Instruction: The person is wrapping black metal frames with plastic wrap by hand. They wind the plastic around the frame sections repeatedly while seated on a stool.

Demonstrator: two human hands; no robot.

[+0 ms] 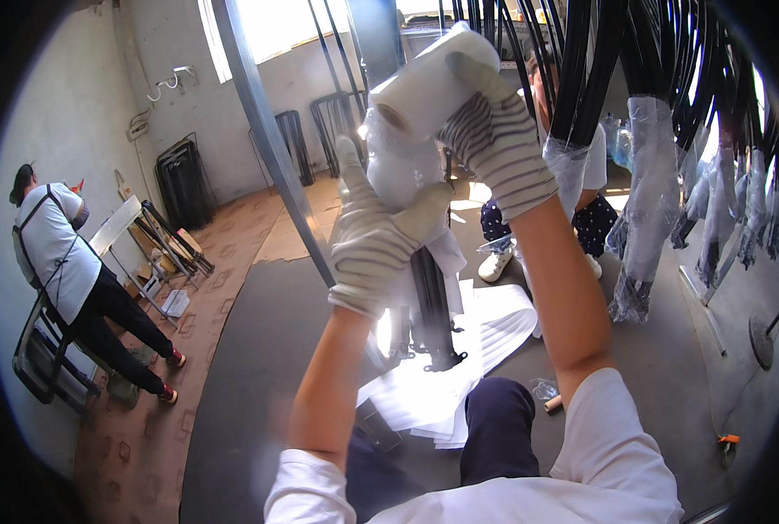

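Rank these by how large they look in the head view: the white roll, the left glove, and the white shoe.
1. Left glove and white roll: alike, both near the camera, so unranked.
2. White shoe: plainly smallest, though farther away.

Dark floor mat (258, 367) — white sheets (494, 323) lie on it

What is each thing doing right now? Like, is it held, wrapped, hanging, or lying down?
Left hand: gloved, gripping the wrapped bundle.
Right hand: gloved, holding the white roll up high.
White roll: tilted, pressed against the bundle's top.
Wrapped bundle: covered in clear film, upright.
Hanging black rods: ends wrapped in film, dangling.
White sheets: lying flat on the floor.
Person in apron: standing, turned away.
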